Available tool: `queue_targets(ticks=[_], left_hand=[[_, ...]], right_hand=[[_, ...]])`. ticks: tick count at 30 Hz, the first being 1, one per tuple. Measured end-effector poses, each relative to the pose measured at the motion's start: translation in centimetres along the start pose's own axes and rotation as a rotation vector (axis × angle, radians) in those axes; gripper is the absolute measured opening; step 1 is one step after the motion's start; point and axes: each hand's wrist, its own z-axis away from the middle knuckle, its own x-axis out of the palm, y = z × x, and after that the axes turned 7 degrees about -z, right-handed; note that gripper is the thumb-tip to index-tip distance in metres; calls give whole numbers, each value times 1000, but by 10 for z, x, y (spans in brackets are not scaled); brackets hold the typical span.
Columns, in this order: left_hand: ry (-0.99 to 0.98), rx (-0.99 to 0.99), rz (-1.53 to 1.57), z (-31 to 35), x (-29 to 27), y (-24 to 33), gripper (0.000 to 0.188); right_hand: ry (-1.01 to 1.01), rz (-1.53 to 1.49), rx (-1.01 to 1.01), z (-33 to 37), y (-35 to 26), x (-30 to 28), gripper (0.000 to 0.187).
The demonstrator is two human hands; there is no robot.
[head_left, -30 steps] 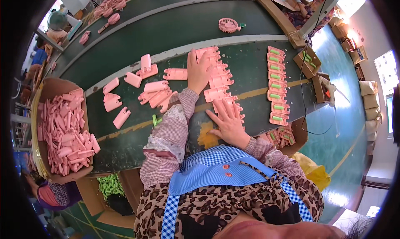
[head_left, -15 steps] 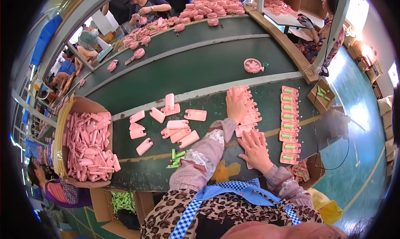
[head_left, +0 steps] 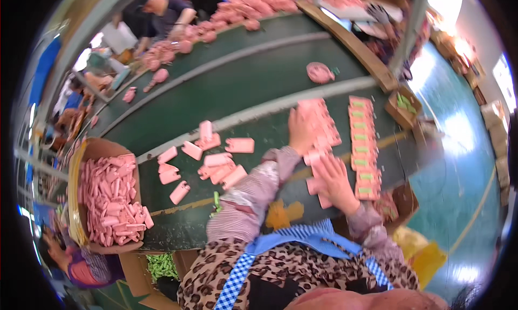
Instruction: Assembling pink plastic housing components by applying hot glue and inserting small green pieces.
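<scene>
A column of flat pink plastic casings (head_left: pixel 319 118) stretches away from me on the green table. My left hand (head_left: pixel 300 130) rests along its left side, fingers extended and touching the casings. Nearer to me, my right hand (head_left: pixel 335 181) lies flat with stretched fingers over the near casings, partly hiding them. A few near casings (head_left: pixel 314 187) stick out to its left, out of line with the rest. Just right of the hands runs a second column of pink casings (head_left: pixel 360 129), each carrying a light green cylinder.
Loose pink casings (head_left: pixel 217 159) lie scattered left of my arms, with green cylinders (head_left: pixel 217 201) beside my left sleeve. A carton (head_left: pixel 75 194) heaped with pink parts stands far left. Beyond are a conveyor (head_left: pixel 232 75) bearing a round pink fan part (head_left: pixel 320 72), and co-workers.
The view has shifted and blurred slightly. Both hands stay on the left-hand column; its near casings now show left of my right hand, while the far ones sit closer beside the green-filled column.
</scene>
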Motion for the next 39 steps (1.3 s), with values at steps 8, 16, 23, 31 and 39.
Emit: queue_targets(ticks=[8,16,23,31,39], left_hand=[[-540,187,182,99,-104,88,83],[-610,226,111,117,-85,107,85],[-493,163,204,106,-69,125,80],[-225,-38,298,78,-49,103,76],[-213,-20,383,79,-56,100,72]], right_hand=[[406,-122,281,45,25,-57,50],[462,-179,393,70,35,-66,43],[454,-201,393,71,37,-61,41],[496,-218,424,80,45,-77,39],[551,91,387,79,78,-135,41]])
